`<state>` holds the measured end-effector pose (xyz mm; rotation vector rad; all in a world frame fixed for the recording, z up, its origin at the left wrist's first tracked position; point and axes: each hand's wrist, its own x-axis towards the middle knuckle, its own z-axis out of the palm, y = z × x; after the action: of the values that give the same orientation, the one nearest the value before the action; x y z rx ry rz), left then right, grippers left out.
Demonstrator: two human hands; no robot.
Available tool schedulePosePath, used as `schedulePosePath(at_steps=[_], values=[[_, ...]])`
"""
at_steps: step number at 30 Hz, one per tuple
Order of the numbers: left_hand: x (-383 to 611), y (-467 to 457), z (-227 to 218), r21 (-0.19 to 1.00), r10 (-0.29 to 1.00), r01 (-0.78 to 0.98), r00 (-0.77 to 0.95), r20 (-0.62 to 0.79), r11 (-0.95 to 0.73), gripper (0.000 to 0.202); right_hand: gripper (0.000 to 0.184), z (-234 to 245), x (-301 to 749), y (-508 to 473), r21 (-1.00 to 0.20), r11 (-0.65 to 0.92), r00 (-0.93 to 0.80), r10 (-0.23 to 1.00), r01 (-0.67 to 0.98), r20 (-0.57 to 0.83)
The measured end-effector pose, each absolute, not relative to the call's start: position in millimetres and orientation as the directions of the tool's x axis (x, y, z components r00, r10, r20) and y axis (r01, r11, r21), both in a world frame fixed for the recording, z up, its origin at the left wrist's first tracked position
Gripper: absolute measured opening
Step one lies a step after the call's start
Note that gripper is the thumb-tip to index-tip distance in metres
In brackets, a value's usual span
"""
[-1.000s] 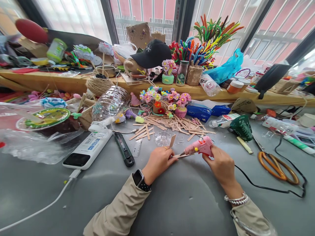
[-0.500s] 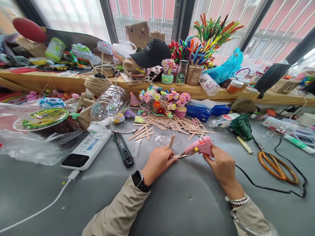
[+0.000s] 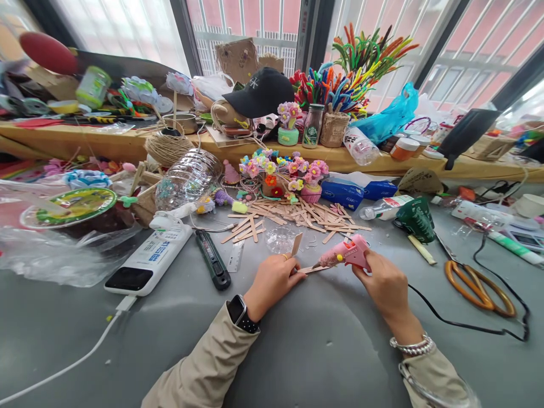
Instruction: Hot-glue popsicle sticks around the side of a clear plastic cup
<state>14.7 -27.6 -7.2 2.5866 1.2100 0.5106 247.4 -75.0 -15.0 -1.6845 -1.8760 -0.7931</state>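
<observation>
My right hand [image 3: 385, 286] is closed around a pink glue gun [image 3: 346, 254], whose nozzle points left and touches a flat wooden stick [image 3: 312, 270] lying on the grey table [image 3: 297, 351]. My left hand [image 3: 274, 280] pinches that stick's left end, and a second short stick [image 3: 296, 244] stands up between its fingers. The left wrist wears a black smartwatch [image 3: 238, 312], and a silver bracelet [image 3: 411, 344] circles the right wrist. The gun's black cord [image 3: 459, 324] trails off to the right.
A heap of wooden sticks [image 3: 297, 215] lies just beyond my hands, below small craft flower pots [image 3: 293, 173]. A white power bank [image 3: 148, 259] and a black utility knife [image 3: 213, 259] lie to the left. Orange-handled scissors [image 3: 480, 289] and a green tool [image 3: 416, 220] lie right. A cluttered wooden shelf [image 3: 255, 150] runs behind.
</observation>
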Motion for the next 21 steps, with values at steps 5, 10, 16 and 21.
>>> schedulePosePath(at_steps=[5, 10, 16, 21], values=[[14.6, -27.3, -7.5, 0.351, 0.777, 0.696, 0.595, 0.207, -0.626, 0.020, 0.020, -14.5, 250.1, -75.1, 0.099, 0.070, -0.120, 0.681, 0.993, 0.722], [14.5, -27.4, -7.7, 0.343, 0.780, 0.703, 0.595, 0.196, -0.623, 0.021, 0.019, -13.2, 250.0, -75.0, 0.117, 0.068, -0.132, 0.681, 0.991, 0.720], [14.8, -27.9, -6.7, 0.346, 0.779, 0.702, 0.597, 0.191, -0.623, 0.021, 0.020, -9.2, 246.7, -75.1, 0.125, 0.071, -0.140, 0.675, 0.990, 0.725], [14.8, -27.8, -6.4, 0.344, 0.786, 0.710, 0.591, 0.182, -0.614, 0.021, 0.022, -8.0, 246.0, -74.9, 0.127, 0.086, -0.152, 0.666, 0.988, 0.730]])
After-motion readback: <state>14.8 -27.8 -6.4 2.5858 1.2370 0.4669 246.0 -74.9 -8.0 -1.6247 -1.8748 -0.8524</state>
